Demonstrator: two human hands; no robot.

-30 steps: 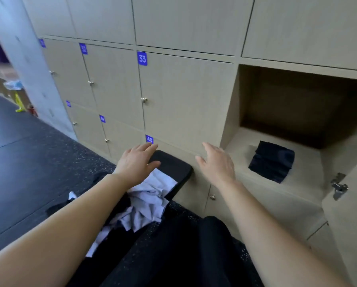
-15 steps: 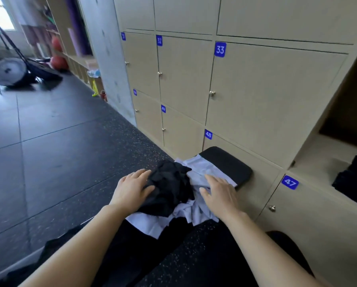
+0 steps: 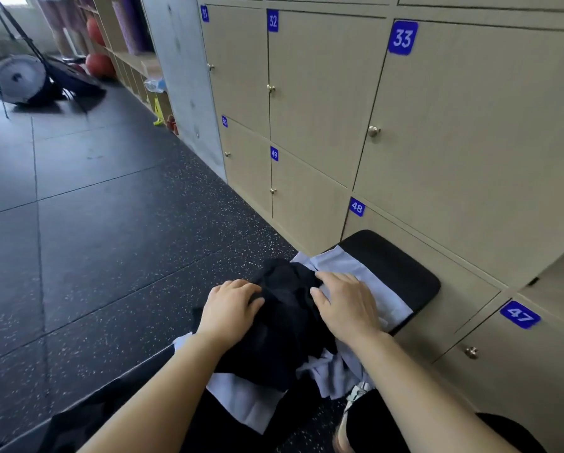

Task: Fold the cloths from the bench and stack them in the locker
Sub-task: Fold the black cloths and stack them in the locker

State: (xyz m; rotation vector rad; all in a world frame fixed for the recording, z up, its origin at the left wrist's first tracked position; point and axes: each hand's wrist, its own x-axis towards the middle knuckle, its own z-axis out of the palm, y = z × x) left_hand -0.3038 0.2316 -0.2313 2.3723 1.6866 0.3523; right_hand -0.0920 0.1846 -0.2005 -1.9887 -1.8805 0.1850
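- Half a second on, both hands have closed in: left hand (image 3: 231,310) grips black cloth (image 3: 285,325), right hand (image 3: 347,304) lies flat on its edge.
- Cloth sits between the hands, atop white cloths (image 3: 359,273) on the worktop (image 3: 401,266). Likely the next fold is starting.

Both hands dropped from mid-air by the lockers onto the pile on the desk (image 3: 401,273). Left hand (image 3: 231,308) was at the edge of the black cloth (image 3: 283,325), now its fingers curl into it. Right hand (image 3: 346,302) slid off the pale cloth (image 3: 368,276) onto the black cloth's right side. View swung left.
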